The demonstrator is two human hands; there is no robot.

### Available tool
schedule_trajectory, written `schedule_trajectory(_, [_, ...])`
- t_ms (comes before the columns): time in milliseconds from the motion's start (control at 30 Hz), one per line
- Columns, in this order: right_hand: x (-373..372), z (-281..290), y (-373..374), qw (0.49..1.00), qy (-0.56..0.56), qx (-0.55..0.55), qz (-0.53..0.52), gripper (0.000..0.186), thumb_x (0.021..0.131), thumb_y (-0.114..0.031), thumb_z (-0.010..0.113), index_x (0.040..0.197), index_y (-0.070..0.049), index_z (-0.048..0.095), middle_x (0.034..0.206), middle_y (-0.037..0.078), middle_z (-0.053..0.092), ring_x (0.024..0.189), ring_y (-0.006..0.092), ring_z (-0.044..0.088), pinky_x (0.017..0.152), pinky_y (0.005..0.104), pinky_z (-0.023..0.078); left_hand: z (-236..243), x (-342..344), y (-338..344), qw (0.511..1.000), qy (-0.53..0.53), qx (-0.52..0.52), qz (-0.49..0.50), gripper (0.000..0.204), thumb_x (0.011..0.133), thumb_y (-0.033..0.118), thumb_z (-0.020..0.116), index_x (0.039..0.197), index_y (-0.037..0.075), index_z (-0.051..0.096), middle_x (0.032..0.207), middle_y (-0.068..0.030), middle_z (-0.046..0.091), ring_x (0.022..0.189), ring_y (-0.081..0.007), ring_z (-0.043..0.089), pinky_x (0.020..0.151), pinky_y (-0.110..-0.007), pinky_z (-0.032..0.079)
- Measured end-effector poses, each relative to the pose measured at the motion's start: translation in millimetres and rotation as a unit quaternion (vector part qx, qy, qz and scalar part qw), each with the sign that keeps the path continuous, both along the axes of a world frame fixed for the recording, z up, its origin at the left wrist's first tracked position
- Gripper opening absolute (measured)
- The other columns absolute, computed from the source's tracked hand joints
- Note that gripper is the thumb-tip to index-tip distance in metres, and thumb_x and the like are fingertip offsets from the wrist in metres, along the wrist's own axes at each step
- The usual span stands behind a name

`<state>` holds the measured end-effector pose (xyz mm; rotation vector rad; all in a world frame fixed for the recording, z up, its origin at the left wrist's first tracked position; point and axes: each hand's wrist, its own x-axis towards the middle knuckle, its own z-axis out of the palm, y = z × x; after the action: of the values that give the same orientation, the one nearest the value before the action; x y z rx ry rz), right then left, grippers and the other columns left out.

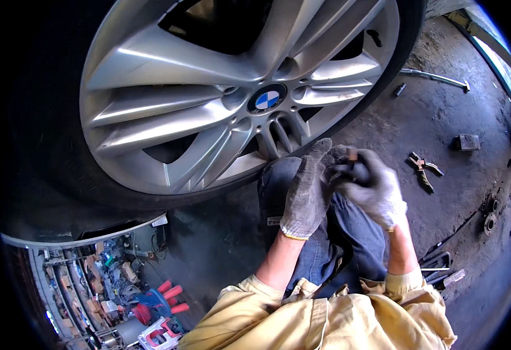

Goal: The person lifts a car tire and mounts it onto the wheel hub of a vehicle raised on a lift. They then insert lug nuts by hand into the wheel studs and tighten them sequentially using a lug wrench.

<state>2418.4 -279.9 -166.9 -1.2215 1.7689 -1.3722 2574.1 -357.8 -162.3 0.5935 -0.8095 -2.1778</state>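
Note:
A silver multi-spoke car wheel [168,73] with a black tyre [57,157] fills the upper left, right in front of me. Both my hands wear soiled grey-white knit gloves and meet above my knees, near the tyre's lower edge. My left hand [308,195] is turned on edge, its fingers pressed together against the other hand. Curled and partly smeared by motion, my right hand [378,195] has its fingers bent in toward the left one. A small brownish spot shows at its fingers. Whatever lies between the hands is hidden.
On the stained floor to the right lie pliers [422,171], a long-handled bar [436,76], a socket [400,89] and a metal block [469,142]. Round metal parts [490,224] sit farther right. A cluttered parts rack [72,291] and red-handled tools [174,297] stand lower left.

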Motion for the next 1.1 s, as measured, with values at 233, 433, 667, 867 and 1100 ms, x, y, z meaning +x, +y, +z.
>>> schedule_trajectory(233, [58.4, 60.1, -18.9, 0.996, 0.027, 0.048, 0.068, 0.043, 0.094, -0.026, 0.072, 0.129, -0.006, 0.058, 0.107, 0.023, 0.070, 0.099, 0.0429, 0.069, 0.084, 0.0442, 0.055, -14.6, 34.1, -11.4, 0.948, 0.265, 0.175, -0.003, 0.039, 0.109, 0.032, 0.050, 0.138, 0.008, 0.058, 0.129, -0.0079, 0.065, 0.121, -0.0210, 0.061, 0.109, -0.037, 0.047])
schedule_trajectory(433, [83.9, 52.0, -13.3, 0.986, 0.160, -0.031, 0.047, 0.042, 0.088, -0.017, 0.073, 0.127, -0.007, 0.062, 0.096, 0.016, 0.064, 0.084, 0.0366, 0.066, 0.073, 0.0441, 0.054, -13.7, 45.4, -15.3, 0.957, 0.244, 0.120, 0.104, 0.033, 0.107, 0.029, 0.056, 0.133, 0.008, 0.060, 0.130, -0.0114, 0.065, 0.122, -0.0280, 0.061, 0.109, -0.043, 0.048])
schedule_trajectory(667, [95.6, 53.0, -20.1, 0.969, 0.231, -0.086, -0.011, 0.042, 0.086, -0.015, 0.074, 0.127, -0.008, 0.063, 0.098, 0.016, 0.066, 0.088, 0.0363, 0.067, 0.074, 0.0432, 0.055, 24.2, 35.5, -2.9, 0.970, 0.225, 0.045, 0.084, 0.037, 0.105, 0.030, 0.059, 0.136, 0.009, 0.056, 0.136, -0.0126, 0.061, 0.128, -0.0284, 0.057, 0.116, -0.044, 0.042])
schedule_trajectory(867, [98.8, 57.5, -25.3, 0.994, 0.030, -0.108, -0.002, 0.040, 0.092, -0.015, 0.073, 0.128, -0.002, 0.062, 0.110, 0.021, 0.070, 0.101, 0.0374, 0.071, 0.086, 0.0405, 0.056, 30.5, 35.7, -4.3, 0.969, 0.205, 0.074, 0.112, 0.042, 0.104, 0.028, 0.061, 0.139, 0.008, 0.053, 0.136, -0.0107, 0.060, 0.127, -0.0261, 0.057, 0.113, -0.042, 0.044])
schedule_trajectory(1100, [102.8, 70.7, -53.7, 0.982, -0.072, -0.148, -0.098, 0.035, 0.096, -0.017, 0.069, 0.127, -0.002, 0.062, 0.111, 0.019, 0.071, 0.101, 0.0271, 0.072, 0.087, 0.0353, 0.055, 29.3, 38.9, -33.3, 0.972, 0.225, 0.064, 0.028, 0.043, 0.108, 0.030, 0.053, 0.144, 0.005, 0.053, 0.135, -0.0092, 0.062, 0.124, -0.0209, 0.058, 0.108, -0.038, 0.045])
